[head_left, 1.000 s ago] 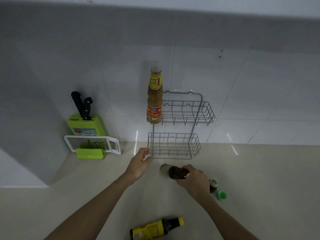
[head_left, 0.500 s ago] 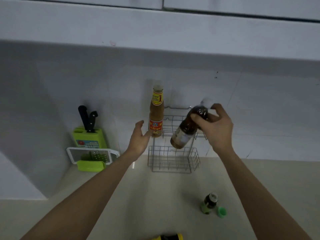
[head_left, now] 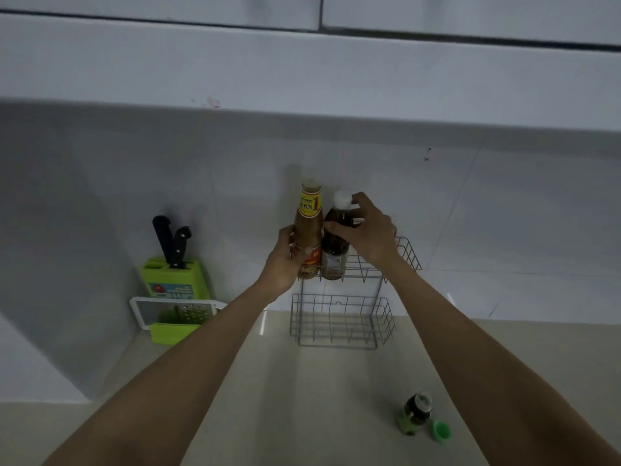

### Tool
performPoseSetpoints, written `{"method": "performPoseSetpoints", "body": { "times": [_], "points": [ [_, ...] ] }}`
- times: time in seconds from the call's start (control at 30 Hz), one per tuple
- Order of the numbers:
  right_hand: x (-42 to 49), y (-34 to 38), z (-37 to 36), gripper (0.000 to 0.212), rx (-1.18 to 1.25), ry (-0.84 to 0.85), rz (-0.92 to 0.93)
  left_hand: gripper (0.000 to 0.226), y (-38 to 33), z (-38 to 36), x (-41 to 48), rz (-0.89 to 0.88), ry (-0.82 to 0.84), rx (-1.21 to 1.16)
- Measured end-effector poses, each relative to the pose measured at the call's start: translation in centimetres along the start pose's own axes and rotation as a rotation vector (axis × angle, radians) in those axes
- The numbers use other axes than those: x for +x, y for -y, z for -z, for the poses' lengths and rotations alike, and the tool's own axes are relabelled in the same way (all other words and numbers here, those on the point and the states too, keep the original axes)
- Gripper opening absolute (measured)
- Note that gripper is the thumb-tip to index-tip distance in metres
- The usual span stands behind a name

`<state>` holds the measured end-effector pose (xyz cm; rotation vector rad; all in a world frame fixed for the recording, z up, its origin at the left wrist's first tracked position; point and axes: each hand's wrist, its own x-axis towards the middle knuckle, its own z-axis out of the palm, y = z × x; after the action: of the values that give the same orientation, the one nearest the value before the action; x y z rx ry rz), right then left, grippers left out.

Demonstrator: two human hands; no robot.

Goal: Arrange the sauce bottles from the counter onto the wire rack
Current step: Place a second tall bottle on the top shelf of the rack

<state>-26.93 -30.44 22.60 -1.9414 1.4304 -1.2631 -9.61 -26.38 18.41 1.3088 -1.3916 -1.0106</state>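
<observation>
On the wire rack's (head_left: 408,260) top shelf, the dark bottle (head_left: 334,245) now stands upright — right hand (head_left: 368,235) gripping its neck, left hand (head_left: 285,264) steadying the orange bottle (head_left: 308,230) — second bottle placed.

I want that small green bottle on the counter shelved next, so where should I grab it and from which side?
Take the small green bottle around its body just below the neck, coming from above and the near side. It stands upright, uncapped, clear of the rack; its green cap lies beside it, so keep it vertical.

Two bottles (head_left: 319,237) in rack (head_left: 408,255)
</observation>
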Motion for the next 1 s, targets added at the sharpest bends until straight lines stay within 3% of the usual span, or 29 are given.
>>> {"method": "performPoseSetpoints", "body": {
  "times": [0.13, 0.3, 0.47, 0.63, 0.83, 1.0],
  "points": [
    [0.2, -1.0, -0.1, 0.052, 0.029, 0.131, -0.065, 0.049, 0.4, 0.4, 0.3, -0.006, 0.006, 0.025],
    [-0.1, -3.6, 0.2, 0.074, 0.112, 0.43, -0.204, 0.049, 0.8, 0.3, 0.4, -0.021, -0.011, 0.047],
    [-0.5, -3.7, -0.3, 0.069, 0.021, 0.299, -0.169, 0.049, 1.0, 0.3, 0.5, -0.031, -0.009, 0.041],
    [-0.7, -3.8, -1.0, 0.072, -0.074, 0.314, -0.113, 0.049, 1.1, 0.2, 0.5, -0.032, -0.015, 0.023],
    [-1.0, -4.3, -0.5, 0.067, 0.001, 0.411, -0.206, 0.05, 1.1, 0.3, 0.4, -0.03, -0.025, 0.024],
    [-1.1, -4.7, -0.7, 0.066, 0.034, 0.347, -0.208, 0.05, 1.2, 0.1, 0.5, -0.02, -0.035, 0.016]
  ]
}}
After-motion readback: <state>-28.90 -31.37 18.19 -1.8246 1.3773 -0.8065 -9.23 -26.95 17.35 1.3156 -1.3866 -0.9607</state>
